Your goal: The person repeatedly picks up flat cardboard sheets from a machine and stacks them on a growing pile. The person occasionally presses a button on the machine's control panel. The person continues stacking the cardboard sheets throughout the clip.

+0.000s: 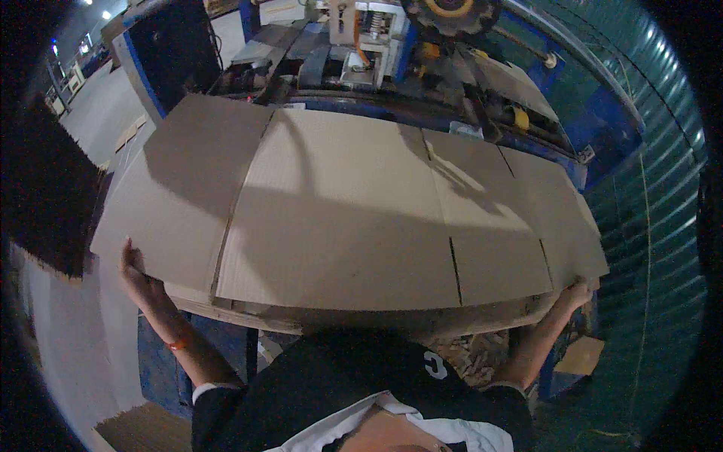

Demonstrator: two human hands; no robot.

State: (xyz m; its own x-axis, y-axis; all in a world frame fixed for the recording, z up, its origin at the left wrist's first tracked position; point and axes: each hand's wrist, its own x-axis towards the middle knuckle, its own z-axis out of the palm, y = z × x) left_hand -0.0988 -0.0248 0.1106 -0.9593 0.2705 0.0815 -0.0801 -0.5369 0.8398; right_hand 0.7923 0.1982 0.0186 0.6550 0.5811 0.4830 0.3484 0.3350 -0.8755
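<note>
A wide brown cardboard sheet (324, 211), slotted and creased like an unfolded box blank, spans the space in front of me. At its near left edge is my left hand (135, 273), with a digit showing on top and the other fingers mostly hidden. My right hand (578, 291) grips the near right corner, its fingers curled at the edge. Beneath the sheet lies a stack of more cardboard sheets (392, 322), whose edges show along the near side. The sheet's far edge reaches the blue machine (354, 105).
A dark wheel (452, 16) and metal machine parts stand beyond the sheet. Green corrugated wall (655, 256) runs along the right. Cardboard scraps (471, 358) lie below on the near right, beside a loose cardboard piece (581, 355). Dark stacked cardboard (49, 188) stands at left.
</note>
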